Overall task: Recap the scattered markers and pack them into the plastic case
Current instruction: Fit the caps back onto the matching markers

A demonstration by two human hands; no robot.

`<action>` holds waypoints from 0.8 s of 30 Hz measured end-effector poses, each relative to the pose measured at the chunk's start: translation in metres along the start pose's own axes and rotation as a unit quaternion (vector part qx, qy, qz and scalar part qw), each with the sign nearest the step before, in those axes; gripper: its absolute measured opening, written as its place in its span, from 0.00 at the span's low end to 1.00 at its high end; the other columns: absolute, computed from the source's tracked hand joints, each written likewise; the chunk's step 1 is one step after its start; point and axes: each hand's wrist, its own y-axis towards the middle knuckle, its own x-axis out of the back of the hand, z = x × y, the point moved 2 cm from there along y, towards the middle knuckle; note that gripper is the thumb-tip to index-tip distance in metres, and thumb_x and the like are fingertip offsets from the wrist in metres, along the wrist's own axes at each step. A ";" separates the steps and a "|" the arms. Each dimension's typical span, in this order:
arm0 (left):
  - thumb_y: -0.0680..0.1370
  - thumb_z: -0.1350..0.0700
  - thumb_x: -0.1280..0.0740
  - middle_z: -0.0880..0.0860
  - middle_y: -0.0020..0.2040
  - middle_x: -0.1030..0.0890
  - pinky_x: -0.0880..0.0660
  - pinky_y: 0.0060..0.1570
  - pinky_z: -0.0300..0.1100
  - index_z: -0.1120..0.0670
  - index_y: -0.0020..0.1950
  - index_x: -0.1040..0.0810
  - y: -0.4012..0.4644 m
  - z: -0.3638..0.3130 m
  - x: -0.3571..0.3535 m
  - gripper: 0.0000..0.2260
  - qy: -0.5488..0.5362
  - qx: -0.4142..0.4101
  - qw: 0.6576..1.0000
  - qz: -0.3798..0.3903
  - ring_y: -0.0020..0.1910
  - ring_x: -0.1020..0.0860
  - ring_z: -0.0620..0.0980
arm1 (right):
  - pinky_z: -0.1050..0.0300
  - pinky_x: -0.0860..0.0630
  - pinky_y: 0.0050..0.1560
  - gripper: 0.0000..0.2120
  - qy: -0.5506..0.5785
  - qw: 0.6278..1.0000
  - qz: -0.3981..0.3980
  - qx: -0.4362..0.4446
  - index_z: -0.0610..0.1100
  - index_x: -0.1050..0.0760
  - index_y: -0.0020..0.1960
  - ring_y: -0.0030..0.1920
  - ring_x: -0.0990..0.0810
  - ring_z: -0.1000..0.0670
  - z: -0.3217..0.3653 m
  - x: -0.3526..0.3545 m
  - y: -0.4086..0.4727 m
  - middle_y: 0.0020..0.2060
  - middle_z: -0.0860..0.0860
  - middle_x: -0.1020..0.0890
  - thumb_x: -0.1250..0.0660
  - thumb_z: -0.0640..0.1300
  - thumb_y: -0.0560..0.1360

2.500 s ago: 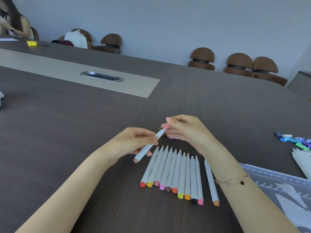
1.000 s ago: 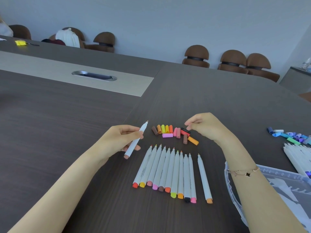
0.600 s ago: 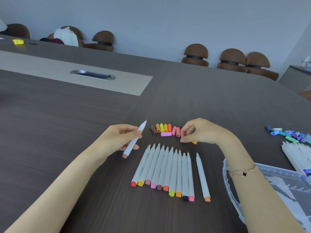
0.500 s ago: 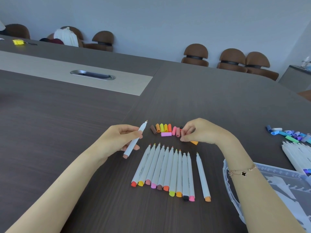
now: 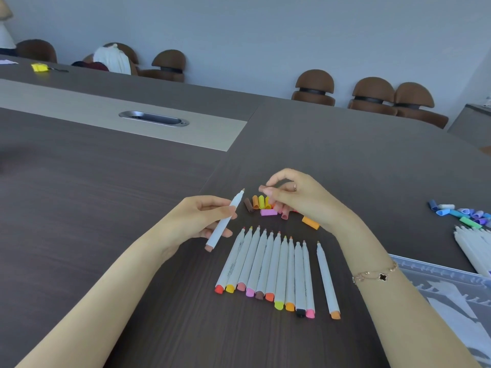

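Over the dark table, left hand grips marker; right hand pinches cap.

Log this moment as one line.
left hand: holds uncapped marker | right hand: pinches tan cap | stage: cap not on

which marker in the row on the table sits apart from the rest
The orange-ended marker at the row's right end; a gap of bare table separates it, while the others lie touching.
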 end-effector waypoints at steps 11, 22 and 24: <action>0.76 0.53 0.32 0.47 0.48 0.15 0.22 0.43 0.37 0.50 0.54 0.19 -0.004 -0.005 -0.004 0.08 0.022 -0.009 0.999 0.033 0.42 0.16 0.48 | 0.69 0.25 0.37 0.09 0.048 0.996 -0.079 0.012 0.45 0.20 0.51 0.36 0.23 0.58 0.002 -0.014 0.005 0.40 0.52 0.18 0.38 0.45 0.80; 0.78 0.52 0.34 0.46 0.49 0.15 0.22 0.52 0.39 0.51 0.57 0.20 -0.005 -0.004 -0.006 0.10 0.033 -0.006 0.998 0.045 0.43 0.17 0.46 | 0.68 0.23 0.41 0.09 0.083 0.996 -0.025 0.026 0.46 0.18 0.53 0.37 0.21 0.60 0.009 -0.022 -0.001 0.41 0.51 0.17 0.38 0.44 0.80; 0.78 0.51 0.35 0.47 0.49 0.15 0.22 0.51 0.38 0.52 0.57 0.19 -0.005 -0.003 -0.007 0.10 0.022 0.005 0.998 0.059 0.43 0.17 0.43 | 0.66 0.21 0.45 0.10 0.097 0.995 -0.021 0.021 0.45 0.18 0.53 0.41 0.18 0.56 0.011 -0.028 -0.002 0.44 0.50 0.16 0.37 0.45 0.80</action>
